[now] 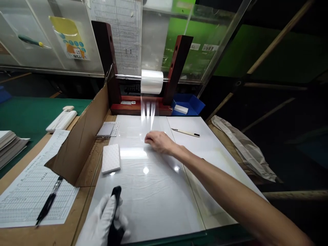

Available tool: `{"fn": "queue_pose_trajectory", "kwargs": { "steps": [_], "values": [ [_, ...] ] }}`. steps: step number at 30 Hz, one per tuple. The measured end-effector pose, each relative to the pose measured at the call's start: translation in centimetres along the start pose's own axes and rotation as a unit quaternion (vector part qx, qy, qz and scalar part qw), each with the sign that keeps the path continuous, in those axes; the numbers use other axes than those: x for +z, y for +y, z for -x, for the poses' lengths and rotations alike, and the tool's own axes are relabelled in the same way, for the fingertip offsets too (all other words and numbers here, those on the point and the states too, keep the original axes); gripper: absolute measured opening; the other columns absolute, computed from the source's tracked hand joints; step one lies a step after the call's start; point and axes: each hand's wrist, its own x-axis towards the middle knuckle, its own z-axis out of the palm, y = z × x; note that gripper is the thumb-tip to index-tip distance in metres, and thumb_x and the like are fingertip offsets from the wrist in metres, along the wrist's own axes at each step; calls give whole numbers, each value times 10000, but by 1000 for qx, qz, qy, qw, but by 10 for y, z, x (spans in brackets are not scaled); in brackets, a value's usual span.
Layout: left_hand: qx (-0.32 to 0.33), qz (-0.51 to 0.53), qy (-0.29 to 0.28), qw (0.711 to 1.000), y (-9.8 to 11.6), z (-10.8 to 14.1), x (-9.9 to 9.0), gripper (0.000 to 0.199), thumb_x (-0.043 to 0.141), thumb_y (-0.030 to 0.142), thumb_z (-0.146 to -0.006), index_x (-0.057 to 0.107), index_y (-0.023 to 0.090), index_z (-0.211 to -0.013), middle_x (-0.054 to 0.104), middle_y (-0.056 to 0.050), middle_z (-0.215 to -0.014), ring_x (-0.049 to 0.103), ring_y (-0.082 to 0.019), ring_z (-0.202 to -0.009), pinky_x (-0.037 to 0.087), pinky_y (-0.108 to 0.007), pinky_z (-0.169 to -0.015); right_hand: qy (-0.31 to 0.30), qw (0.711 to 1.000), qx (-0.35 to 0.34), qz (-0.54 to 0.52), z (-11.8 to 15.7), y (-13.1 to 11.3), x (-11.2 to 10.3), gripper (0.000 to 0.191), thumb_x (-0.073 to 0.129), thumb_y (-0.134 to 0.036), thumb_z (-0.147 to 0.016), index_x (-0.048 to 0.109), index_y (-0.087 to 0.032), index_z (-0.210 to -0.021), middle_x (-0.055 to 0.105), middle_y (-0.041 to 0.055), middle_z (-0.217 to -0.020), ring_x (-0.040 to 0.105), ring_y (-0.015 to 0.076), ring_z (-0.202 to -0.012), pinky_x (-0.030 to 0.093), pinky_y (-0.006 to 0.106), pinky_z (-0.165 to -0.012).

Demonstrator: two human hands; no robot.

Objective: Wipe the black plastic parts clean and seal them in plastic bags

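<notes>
My right hand (160,141) is bare and closed in a pinch on the end of a clear plastic film (148,114). The film comes down from a roll (152,82) on a metal rod and has creases running lengthwise. My left hand (102,218) wears a white glove and is wrapped round a black tool handle (116,205); the tool's working end cannot be made out. Ahead of the left hand lies a white textured block (111,158). More thin film seems to lie wrinkled on the glossy white board (164,205) under both hands.
A dark red wooden stand (176,68) holds the roll. A craft knife (186,132) lies on the right, with a blue bin (189,104) behind it. On the left are a cardboard divider (84,140), a pen (48,203) and a printed sheet (30,194).
</notes>
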Motion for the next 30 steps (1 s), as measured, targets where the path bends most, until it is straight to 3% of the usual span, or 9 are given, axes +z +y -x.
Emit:
{"fn": "queue_pose_trajectory", "kwargs": {
  "steps": [6,10,14,16,18,21,24,27,30],
  "values": [
    [183,-220,42,957,38,6,19,498,670,724,-724,668,257,-898,685,1,-898,642,-213,-844,474,-285,-723,-9,1000,8,-12,113,-67,27,182,542,-191,-1014,643,-177,-863,661,32,-837,587,159,-731,452,281,-636],
    [227,-202,-60,951,56,6,48,513,591,709,-798,533,218,-665,495,44,-653,459,-144,-652,369,-263,-597,-20,999,-10,-30,181,-96,51,126,549,-136,-982,603,-188,-880,640,23,-889,568,157,-763,426,281,-650],
    [230,-198,-82,949,49,-15,81,517,561,645,-859,442,209,-609,438,49,-599,422,-134,-623,345,-266,-586,-24,999,7,-39,219,-119,62,122,543,-94,-967,596,-179,-898,634,24,-921,568,168,-810,432,294,-706],
    [222,-206,-91,949,36,-26,87,442,581,609,-861,569,199,-696,527,32,-617,503,-156,-631,398,-279,-603,-31,998,22,-54,228,-126,62,111,542,-109,-981,594,-177,-910,632,20,-932,568,166,-817,433,293,-714],
    [215,-212,-105,948,20,-31,82,415,575,570,-882,671,181,-987,632,5,-677,597,-194,-658,468,-309,-627,-40,996,30,-71,232,-128,58,104,542,-124,-991,594,-179,-920,634,16,-941,571,164,-827,435,289,-717],
    [236,-211,-143,938,-6,-23,57,466,546,488,-922,601,208,-1291,749,-51,-945,708,-239,-894,559,-390,-852,-33,995,25,-89,233,-122,50,112,531,-126,-998,587,-183,-920,626,10,-926,560,153,-804,435,282,-707],
    [346,-253,-265,864,-25,-8,31,360,527,346,-960,633,268,-1295,665,-70,-1336,604,-238,-1259,453,-409,-1117,-7,994,-6,-109,228,-115,39,124,536,-135,-999,575,-193,-897,611,-1,-893,534,145,-783,436,279,-712],
    [426,-324,-308,787,-29,0,22,323,519,271,-988,654,320,-1277,641,-48,-1370,573,-217,-1285,459,-365,-1099,15,992,-29,-123,214,-104,23,134,552,-196,-1012,613,-192,-892,630,16,-909,546,170,-871,456,309,-805],
    [429,-284,-244,822,-26,-4,25,202,577,332,-966,748,281,-1060,736,-45,-1148,670,-206,-1062,523,-313,-951,9,975,12,-223,195,-85,5,147,608,-338,-998,672,-221,-1060,671,38,-1104,584,203,-1061,472,358,-928]
  ]
}}
